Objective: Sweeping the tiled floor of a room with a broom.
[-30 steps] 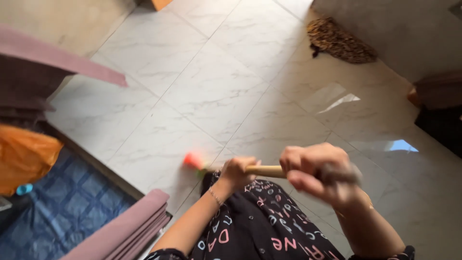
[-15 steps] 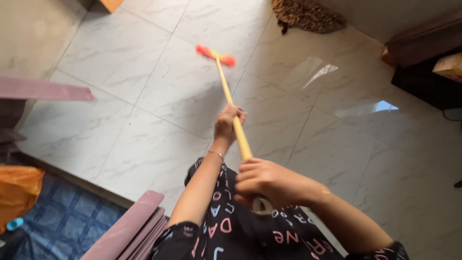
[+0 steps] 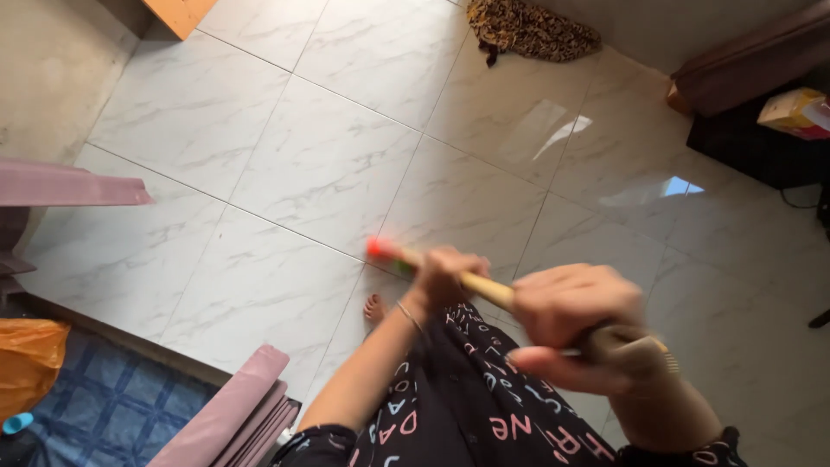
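Mop (image 3: pixel 389 253), its yellow handle gripped in both my fists: my left hand (image 3: pixel 445 278) is wrapped around it further down, my right hand (image 3: pixel 571 316) clenched near the top; its red head sits on the marble floor (image 3: pixel 285 164) just beyond my left hand, near my bare foot (image 3: pixel 373 307)

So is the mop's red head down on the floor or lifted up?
Cannot tell for sure. The red head sits low beside the left hand, near the tiles, but it is blurred and no contact shows.
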